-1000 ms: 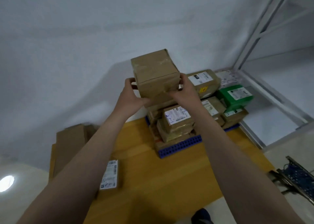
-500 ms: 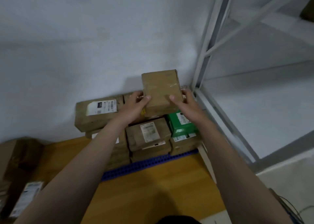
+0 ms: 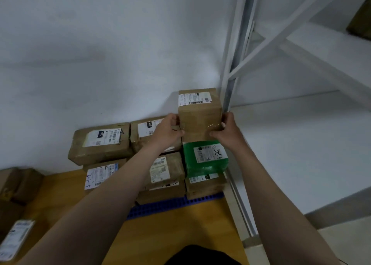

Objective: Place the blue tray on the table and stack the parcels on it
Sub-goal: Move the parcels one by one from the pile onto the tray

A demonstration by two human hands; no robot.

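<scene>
We grip a brown parcel [image 3: 200, 116] between both hands: our left hand [image 3: 168, 130] curls round its left edge, our right hand [image 3: 227, 132] round its right. It stands upright over the green parcel [image 3: 206, 158], perhaps already touching it. The other parcels [image 3: 100, 144] sit stacked on the blue tray [image 3: 174, 204], which lies on the wooden table [image 3: 176, 234] by the wall [image 3: 120, 53].

Your left hand [image 3: 168, 132] and right hand [image 3: 228, 132] grip the sides of the upright brown parcel [image 3: 200, 116], thumbs on its near face, directly above the green parcel [image 3: 206, 158] at the stack's right end. The other parcels [image 3: 100, 144] sit layered on the blue tray [image 3: 170, 204] on the bench [image 3: 170, 234], against the wall and just beside the white shelf frame [image 3: 232, 63].
</scene>
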